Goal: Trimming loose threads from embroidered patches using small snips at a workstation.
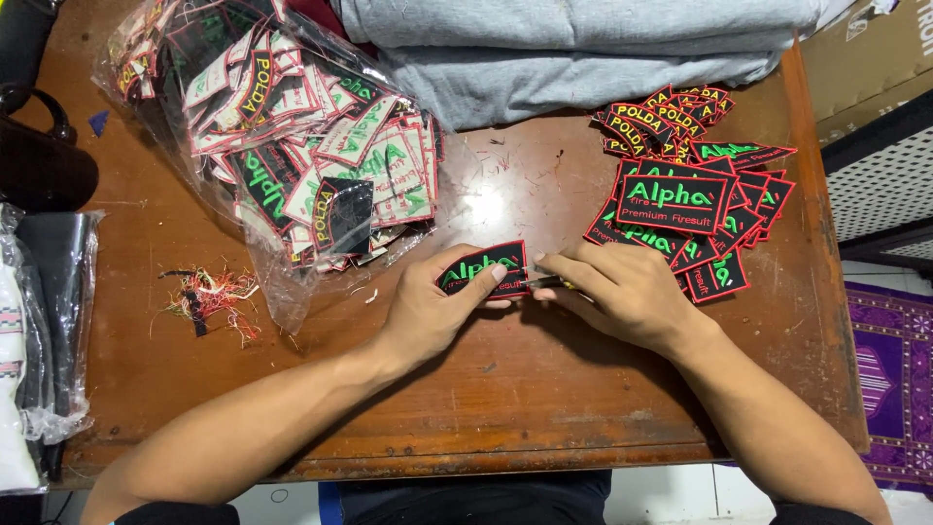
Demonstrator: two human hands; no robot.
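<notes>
Two hands are working together at the middle of the wooden table [544, 389] we're sitting at. We're pinching a black embroidered patch [483, 268] with green lettering and a red border in our left hand [428, 309] — thumb on top, fingers curled under — so it's hovering just above the tabletop, right in front of us. Our right hand [622, 292] is closing around a small slim tool [546, 283], and its tip is touching the patch's right edge; we can't tell exactly what kind of tool it is. Off to the right we're looking at a loose pile of finished patches [692, 194] fanning out near the table's edge. Up on the left, a clear plastic bag [282, 146] is spilling more patches. A little heap of thread scraps [209, 297] is lying left of our left wrist, and folded grey fabric [583, 49] is sitting along the far edge.
</notes>
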